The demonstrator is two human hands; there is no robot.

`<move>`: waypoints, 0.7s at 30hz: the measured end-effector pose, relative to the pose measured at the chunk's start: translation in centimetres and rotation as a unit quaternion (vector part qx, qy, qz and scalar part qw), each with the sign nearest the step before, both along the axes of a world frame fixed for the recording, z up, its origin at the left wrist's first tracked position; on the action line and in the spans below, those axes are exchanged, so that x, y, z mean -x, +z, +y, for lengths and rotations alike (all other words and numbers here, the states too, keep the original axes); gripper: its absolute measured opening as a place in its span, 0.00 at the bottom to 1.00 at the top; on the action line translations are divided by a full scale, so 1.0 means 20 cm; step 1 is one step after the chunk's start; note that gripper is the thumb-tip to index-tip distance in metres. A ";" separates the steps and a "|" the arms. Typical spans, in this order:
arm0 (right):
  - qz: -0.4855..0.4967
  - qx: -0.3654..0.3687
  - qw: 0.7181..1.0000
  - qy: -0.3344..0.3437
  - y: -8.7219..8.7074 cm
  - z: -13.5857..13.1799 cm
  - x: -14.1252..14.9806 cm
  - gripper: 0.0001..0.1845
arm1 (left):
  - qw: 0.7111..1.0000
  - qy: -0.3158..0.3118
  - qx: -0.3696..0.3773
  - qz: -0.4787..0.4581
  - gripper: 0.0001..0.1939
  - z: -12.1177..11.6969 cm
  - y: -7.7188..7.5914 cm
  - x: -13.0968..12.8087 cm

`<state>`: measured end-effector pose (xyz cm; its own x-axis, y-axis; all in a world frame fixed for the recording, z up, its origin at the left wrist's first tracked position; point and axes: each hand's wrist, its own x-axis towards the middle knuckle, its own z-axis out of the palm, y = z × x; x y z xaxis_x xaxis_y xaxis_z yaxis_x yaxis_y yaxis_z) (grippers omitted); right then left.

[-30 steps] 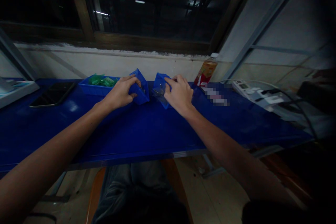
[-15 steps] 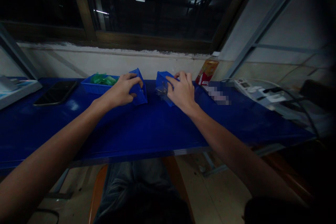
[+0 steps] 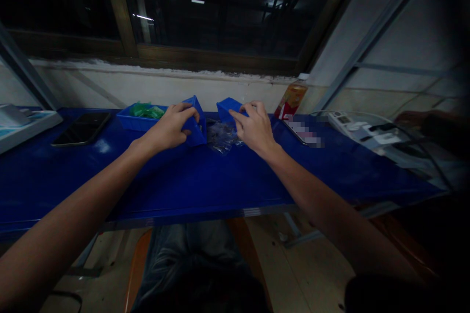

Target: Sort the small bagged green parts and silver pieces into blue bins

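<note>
My left hand (image 3: 171, 126) is curled round the near side of a small blue bin (image 3: 194, 122), which stands tilted on the blue table (image 3: 183, 176). A second small blue bin (image 3: 226, 106) stands further back, just right of it. A clear plastic bag of small parts (image 3: 221, 136) lies on the table between the two bins. My right hand (image 3: 254, 126) hovers at the bag's right edge with fingers bent and forefinger stretched toward it. Whether the fingers grip the bag is hidden.
A wider blue tray with green pieces (image 3: 141, 113) sits left of the bins. A dark phone (image 3: 81, 128) and a white tray (image 3: 25, 122) lie far left. An orange bottle (image 3: 292, 100), a second phone (image 3: 303, 132) and a white device with cables (image 3: 362, 132) are right.
The clear bag has come out of the right bin onto the table in front of it. My right hand drew back from that bin. My left hand kept its hold.
</note>
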<state>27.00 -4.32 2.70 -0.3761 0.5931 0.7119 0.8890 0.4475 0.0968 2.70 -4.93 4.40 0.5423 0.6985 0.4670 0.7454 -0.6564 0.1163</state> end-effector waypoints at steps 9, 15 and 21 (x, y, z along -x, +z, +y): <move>-0.010 -0.036 0.999 0.021 0.01 0.12 -0.20 0.16 | 1.000 -0.008 0.011 -0.005 0.16 -0.01 0.00 0.00; -0.008 -0.064 0.998 0.001 0.01 0.19 -0.31 0.16 | 1.000 -0.007 0.009 -0.008 0.16 0.00 0.00 0.01; -0.085 -0.066 0.994 0.030 0.02 0.19 -0.29 0.17 | 1.000 -0.004 0.007 -0.006 0.16 0.00 0.00 0.02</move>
